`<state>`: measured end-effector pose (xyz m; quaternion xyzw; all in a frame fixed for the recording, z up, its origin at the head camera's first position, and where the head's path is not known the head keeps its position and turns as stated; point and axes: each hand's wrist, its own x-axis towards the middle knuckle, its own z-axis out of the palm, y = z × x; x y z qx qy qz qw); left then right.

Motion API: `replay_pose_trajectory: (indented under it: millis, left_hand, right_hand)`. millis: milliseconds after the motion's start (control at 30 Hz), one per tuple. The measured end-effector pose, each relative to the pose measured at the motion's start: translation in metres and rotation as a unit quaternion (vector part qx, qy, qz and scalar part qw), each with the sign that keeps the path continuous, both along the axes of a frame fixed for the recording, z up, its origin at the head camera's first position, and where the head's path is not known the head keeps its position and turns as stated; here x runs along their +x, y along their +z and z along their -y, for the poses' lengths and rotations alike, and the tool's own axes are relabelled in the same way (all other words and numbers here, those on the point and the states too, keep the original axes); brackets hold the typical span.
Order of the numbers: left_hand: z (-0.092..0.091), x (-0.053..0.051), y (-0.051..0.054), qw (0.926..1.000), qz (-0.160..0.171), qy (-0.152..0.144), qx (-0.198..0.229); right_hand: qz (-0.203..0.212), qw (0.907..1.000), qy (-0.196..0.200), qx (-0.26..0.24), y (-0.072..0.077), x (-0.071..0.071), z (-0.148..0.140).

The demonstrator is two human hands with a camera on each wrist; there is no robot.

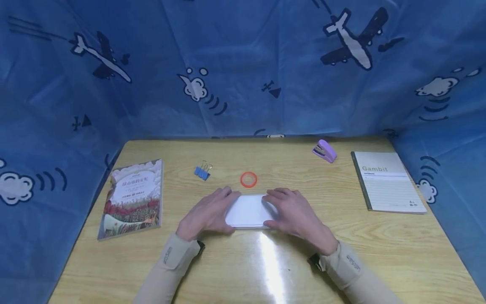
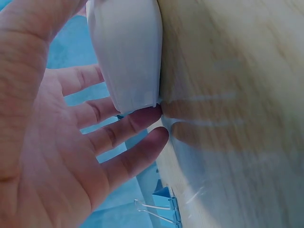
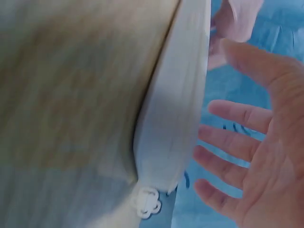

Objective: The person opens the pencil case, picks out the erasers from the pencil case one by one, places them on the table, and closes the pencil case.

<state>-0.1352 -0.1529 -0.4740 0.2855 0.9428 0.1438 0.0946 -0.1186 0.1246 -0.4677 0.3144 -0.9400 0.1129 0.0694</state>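
A flat white box [image 1: 247, 211] with rounded corners lies on the table between my two hands. My left hand [image 1: 209, 212] holds its left end, the thumb at the near corner and the fingers along the far side. In the left wrist view, the fingers pass behind the smooth white end, and the lower fingertips come down close to the tabletop. Over the right end is my right hand [image 1: 298, 216], thumb near the front edge. The right wrist view shows its fingers [image 3: 223, 161] loosely spread and apart from the box; whether the thumb touches is unclear.
Beyond the box lie a red-rimmed ring [image 1: 248, 180] and a blue binder clip [image 1: 203, 172]. A purple stapler [image 1: 325, 151] sits at the back right. A book [image 1: 133, 196] lies at the left, a Gambit notebook [image 1: 389, 181] at the right. Blue patterned cloth [image 1: 235, 50] surrounds the table.
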Motion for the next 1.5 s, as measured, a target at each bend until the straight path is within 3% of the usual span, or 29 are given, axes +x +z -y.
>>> replay_pose_trajectory:
  millis: [333, 633, 867, 1133, 1333, 1500]
  left_hand:
    - [0.002, -0.003, 0.000, 1.0000, -0.009, -0.002, -0.001]
    - [0.006, -0.007, 0.001, 0.9984, 0.034, 0.016, 0.043]
    - [0.010, -0.013, 0.001, 0.9923, 0.071, 0.026, 0.098]
    - [0.011, -0.018, -0.001, 0.9880, 0.085, 0.012, 0.129]
    - [0.011, -0.019, -0.001, 0.9856, 0.092, 0.006, 0.142]
    - [0.010, -0.018, -0.001, 0.9868, 0.091, 0.018, 0.133]
  right_hand:
    - [-0.079, 0.9954, 0.042, 0.036, -0.004, 0.010, 0.022]
    - [-0.172, 0.9800, 0.084, 0.055, -0.003, 0.009, 0.031]
    - [-0.202, 0.9678, 0.113, 0.099, 0.006, 0.006, 0.038]
    - [-0.263, 0.9464, 0.131, 0.134, 0.009, 0.006, 0.044]
    - [-0.283, 0.9402, 0.127, 0.141, 0.010, 0.007, 0.048]
    - [-0.285, 0.9392, 0.127, 0.144, 0.010, 0.006, 0.049]
